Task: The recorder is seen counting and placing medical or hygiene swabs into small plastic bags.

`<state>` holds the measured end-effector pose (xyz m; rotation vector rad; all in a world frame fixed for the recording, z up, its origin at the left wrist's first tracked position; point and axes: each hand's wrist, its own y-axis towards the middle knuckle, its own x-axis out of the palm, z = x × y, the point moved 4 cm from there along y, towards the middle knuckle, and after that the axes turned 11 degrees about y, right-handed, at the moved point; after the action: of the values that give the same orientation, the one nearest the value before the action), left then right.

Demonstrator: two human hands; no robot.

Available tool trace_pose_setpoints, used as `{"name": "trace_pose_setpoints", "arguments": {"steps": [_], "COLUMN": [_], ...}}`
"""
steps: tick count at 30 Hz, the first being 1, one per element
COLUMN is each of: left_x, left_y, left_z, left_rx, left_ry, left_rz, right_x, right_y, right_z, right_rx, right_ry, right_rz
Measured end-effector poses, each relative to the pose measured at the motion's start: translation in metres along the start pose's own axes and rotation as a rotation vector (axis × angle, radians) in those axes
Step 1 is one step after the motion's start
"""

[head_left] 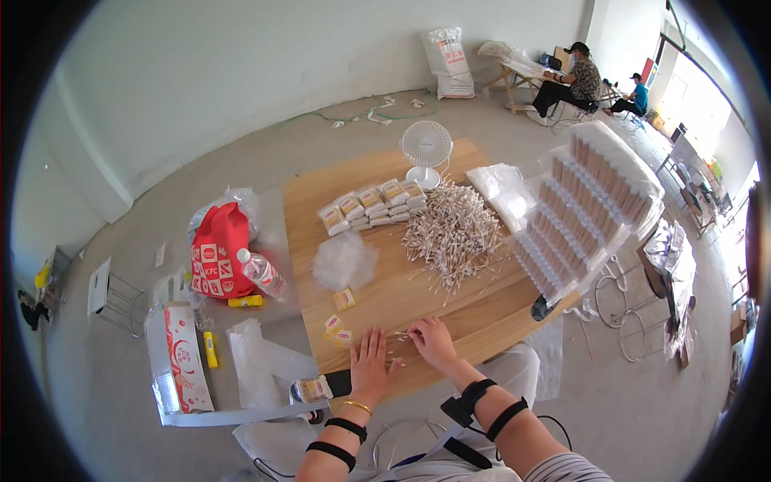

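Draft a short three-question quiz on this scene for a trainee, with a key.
1. What lies on the tabletop between the left hand and the right hand?
2. True or false: the stacked packs lie to the left of the big swab pile in the picture.
3. Which stands right beside the red bag: (a) the white fan, (b) the clear bottle, (c) the big swab pile?

Key:
1. A few loose cotton swabs.
2. True.
3. b.
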<state>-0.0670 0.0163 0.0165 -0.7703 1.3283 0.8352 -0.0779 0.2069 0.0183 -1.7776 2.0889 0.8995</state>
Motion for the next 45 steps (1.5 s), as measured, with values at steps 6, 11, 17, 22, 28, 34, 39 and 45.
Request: {"name": "trace_pose_setpoints", "arguments": {"steps": [6, 11, 17, 22, 28, 34, 39, 45], "left_x": [0.002, 0.007, -0.009, -0.002, 0.016, 0.017, 0.017, 0.011], "left_y": [-0.027, -0.035, -0.006, -0.004, -0.019, -0.036, -0.048, -0.053], "left_z": [-0.004, -0.003, -0.005, 0.000, 0.010, 0.008, 0.014, 0.015], "left_rx": [0.051, 0.047, -0.082, -0.024, 0.035, 0.041, 0.086, 0.079], "left_ry": [-0.267, -0.379, -0.245, -0.111, 0.026, 0.107, 0.129, 0.067], "left_rz": [0.158, 0.212, 0.197, 0.132, 0.043, 0.034, 0.011, 0.016], "right_x": [0.013, 0.047, 0.002, -0.053, -0.033, 0.003, 0.016, 0.014], "right_y": [0.014, 0.002, 0.002, 0.028, 0.061, 0.036, -0.008, 0.000], "right_z": [0.008, -0.024, 0.002, 0.043, 0.046, 0.013, -0.023, -0.030], "right_rx": [0.028, -0.119, 0.057, 0.066, 0.161, 0.109, -0.174, -0.036], "right_ry": [-0.096, 0.026, 0.031, -0.130, -0.326, -0.314, -0.098, 0.040], "right_rz": [0.034, -0.097, 0.079, 0.183, 0.138, -0.093, -0.252, -0.244]}}
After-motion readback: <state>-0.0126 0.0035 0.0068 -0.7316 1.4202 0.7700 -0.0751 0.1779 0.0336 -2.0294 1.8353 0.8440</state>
